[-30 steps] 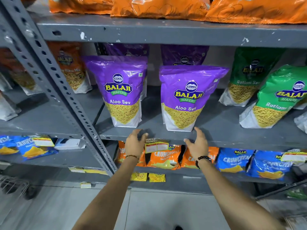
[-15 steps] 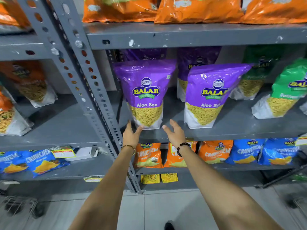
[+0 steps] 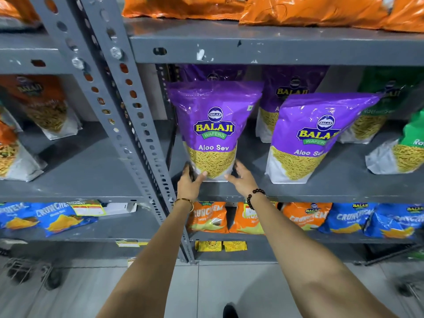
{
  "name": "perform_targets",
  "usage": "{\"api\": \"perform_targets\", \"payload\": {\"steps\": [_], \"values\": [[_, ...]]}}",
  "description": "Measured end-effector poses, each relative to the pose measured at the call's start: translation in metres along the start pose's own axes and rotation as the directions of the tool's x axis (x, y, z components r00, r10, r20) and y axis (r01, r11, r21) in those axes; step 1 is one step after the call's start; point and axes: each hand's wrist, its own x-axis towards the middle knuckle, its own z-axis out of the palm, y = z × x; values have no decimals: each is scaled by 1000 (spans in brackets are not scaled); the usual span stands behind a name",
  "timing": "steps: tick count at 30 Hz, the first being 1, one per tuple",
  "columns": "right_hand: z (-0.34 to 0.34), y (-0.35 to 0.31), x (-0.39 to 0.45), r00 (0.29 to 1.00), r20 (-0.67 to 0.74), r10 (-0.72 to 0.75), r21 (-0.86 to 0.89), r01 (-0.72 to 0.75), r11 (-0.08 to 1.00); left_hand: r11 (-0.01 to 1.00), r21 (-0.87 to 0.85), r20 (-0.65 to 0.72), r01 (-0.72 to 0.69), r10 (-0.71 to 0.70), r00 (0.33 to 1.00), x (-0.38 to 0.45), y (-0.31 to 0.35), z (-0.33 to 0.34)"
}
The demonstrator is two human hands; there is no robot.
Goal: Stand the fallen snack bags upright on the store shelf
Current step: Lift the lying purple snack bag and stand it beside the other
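A purple Aloo Sev bag [image 3: 212,129] stands upright at the left end of the grey middle shelf [image 3: 321,191]. My left hand [image 3: 191,182] cups its lower left corner, thumb on the front. At the lower right corner, my right hand [image 3: 241,179] touches the bag with fingers spread. A second purple Aloo Sev bag [image 3: 314,138] stands to the right, leaning slightly. Two more purple bags stand behind them. Green Ratlami Sev bags [image 3: 403,150] lean at the far right.
A perforated grey upright post [image 3: 128,125] runs just left of the held bag. Orange bags lie on the top shelf [image 3: 275,44]. Orange and blue Crunchem packets [image 3: 344,219] fill the lower shelf. Orange mix bags [image 3: 46,106] stand in the left bay. Tiled floor lies below.
The view has shifted left and closer to the shelf. Both hands rose from the shelf's front edge and closed in on the bottom corners of the left purple bag.
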Motion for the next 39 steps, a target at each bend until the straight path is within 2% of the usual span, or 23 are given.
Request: {"api": "perform_targets", "payload": {"steps": [10,27,33,37,39], "values": [[2,0,-5,999,-35,-21,8,21,1000,999,-34,2,9,-9,1000,-3,-2,-4],[1,-1,-7,1000,-13,16,16,-16,1000,999,-35,2,32,-32,999,-12,4,-5],[2,-2,-18,998,-37,53,3,-53,999,1000,21,-41,7,-7,999,-26,-1,1],[-8,1,-37,988,-71,137,110,-129,986,999,42,-144,11,-5,989,-52,-2,17],[-22,1,-49,977,-138,163,209,-132,969,997,80,-138,-2,13,990,-63,-3,29]]}}
